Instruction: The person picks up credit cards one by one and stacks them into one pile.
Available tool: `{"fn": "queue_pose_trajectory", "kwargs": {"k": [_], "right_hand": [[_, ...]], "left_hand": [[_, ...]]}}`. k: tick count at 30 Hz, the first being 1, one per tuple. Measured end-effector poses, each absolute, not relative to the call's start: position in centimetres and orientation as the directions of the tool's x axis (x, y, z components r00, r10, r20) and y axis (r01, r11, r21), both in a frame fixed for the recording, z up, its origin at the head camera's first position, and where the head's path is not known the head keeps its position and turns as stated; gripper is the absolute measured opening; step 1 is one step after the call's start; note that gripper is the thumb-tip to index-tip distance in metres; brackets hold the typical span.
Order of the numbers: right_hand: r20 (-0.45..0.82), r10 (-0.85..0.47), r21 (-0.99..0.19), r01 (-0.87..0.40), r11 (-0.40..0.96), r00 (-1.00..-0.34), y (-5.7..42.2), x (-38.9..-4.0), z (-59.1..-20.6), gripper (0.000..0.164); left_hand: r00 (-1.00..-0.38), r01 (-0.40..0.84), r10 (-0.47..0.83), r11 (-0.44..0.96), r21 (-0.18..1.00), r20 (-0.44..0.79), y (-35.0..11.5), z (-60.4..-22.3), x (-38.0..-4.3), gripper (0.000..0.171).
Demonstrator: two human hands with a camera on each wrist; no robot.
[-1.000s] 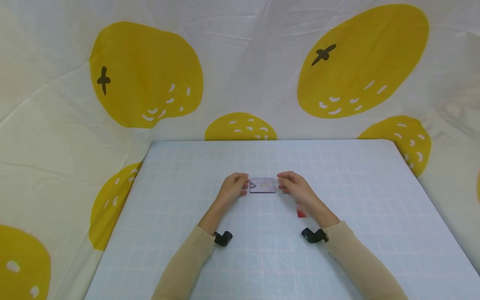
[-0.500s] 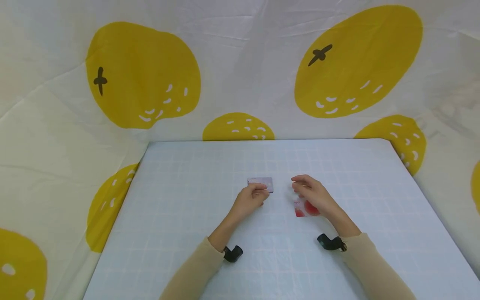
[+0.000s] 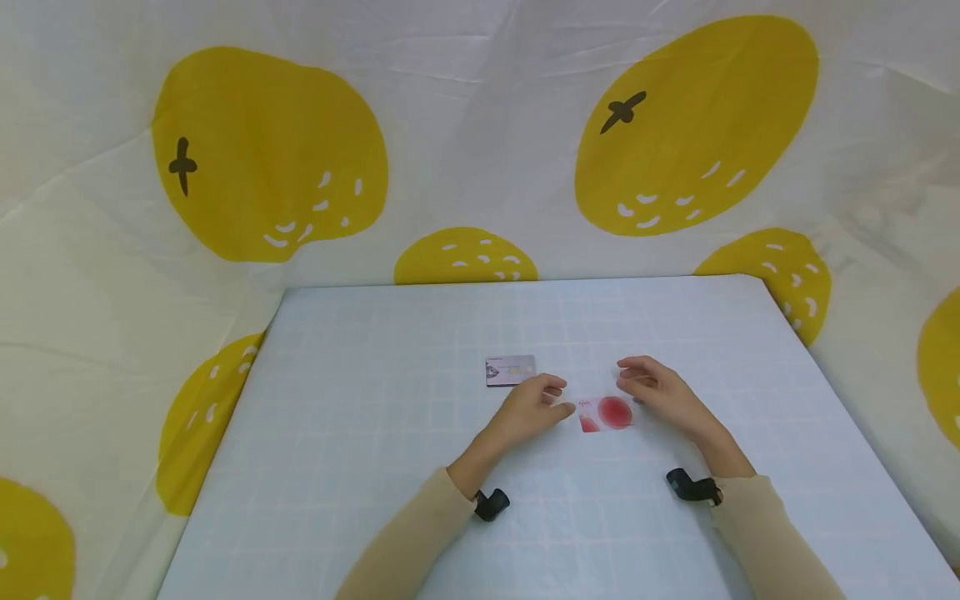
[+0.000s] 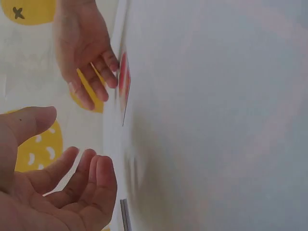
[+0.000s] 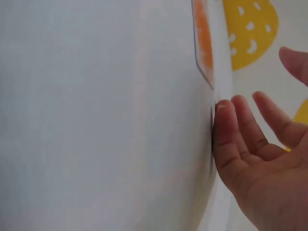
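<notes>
A white card with red circles (image 3: pixel 606 413) lies flat on the table between my two hands. Left of it and a little farther back is a grey-lilac card (image 3: pixel 507 369), which shows a thick edge like a stack in the left wrist view. My left hand (image 3: pixel 531 407) is at the red card's left end, thumb and fingers spread apart and holding nothing. My right hand (image 3: pixel 666 400) is at its right end, its palm bare in the left wrist view (image 4: pixel 86 43). In the right wrist view the fingers (image 5: pixel 226 125) reach low to the tabletop beside the card.
The pale checked tabletop (image 3: pixel 360 433) stretches out on both sides and toward the person. A white cloth with yellow fruit prints (image 3: pixel 480 150) hangs behind its back edge. Black wrist cameras (image 3: pixel 492 505) sit at both beige sleeves (image 3: pixel 427 533).
The left hand has moved right and nearer, away from the grey card and over to the red one. The right hand has drawn back rightward, uncovering the red card. Both cards stay on the table.
</notes>
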State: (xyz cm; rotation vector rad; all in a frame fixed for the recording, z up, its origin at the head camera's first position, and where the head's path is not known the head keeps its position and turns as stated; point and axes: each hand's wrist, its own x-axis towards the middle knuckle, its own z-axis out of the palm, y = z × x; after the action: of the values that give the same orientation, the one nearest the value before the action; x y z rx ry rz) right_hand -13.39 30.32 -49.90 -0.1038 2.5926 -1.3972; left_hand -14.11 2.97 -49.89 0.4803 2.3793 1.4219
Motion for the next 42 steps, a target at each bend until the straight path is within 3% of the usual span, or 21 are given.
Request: {"fn": "queue_pose_trajectory", "kwargs": {"k": [9, 18, 42], "right_hand": [[-0.123, -0.269, -0.748, -0.09, 0.658, -0.955, 32.3, -13.5, -50.6, 0.059], [-0.123, -0.357, -0.678, -0.184, 0.712, -0.926, 32.6, -13.6, -50.8, 0.066], [-0.161, -0.363, -0.648, -0.179, 0.74, -0.918, 32.4, -13.2, -50.8, 0.051]], "left_hand": [[-0.821, 0.315, 0.549, 0.666, 0.677, -0.157, 5.7, -49.4, -14.2, 0.052], [-0.815, 0.363, 0.543, 0.751, 0.552, -0.203, 6.2, -49.8, -14.0, 0.058], [-0.829, 0.33, 0.511, 0.774, 0.54, -0.227, 6.4, -50.4, -14.3, 0.051]]}}
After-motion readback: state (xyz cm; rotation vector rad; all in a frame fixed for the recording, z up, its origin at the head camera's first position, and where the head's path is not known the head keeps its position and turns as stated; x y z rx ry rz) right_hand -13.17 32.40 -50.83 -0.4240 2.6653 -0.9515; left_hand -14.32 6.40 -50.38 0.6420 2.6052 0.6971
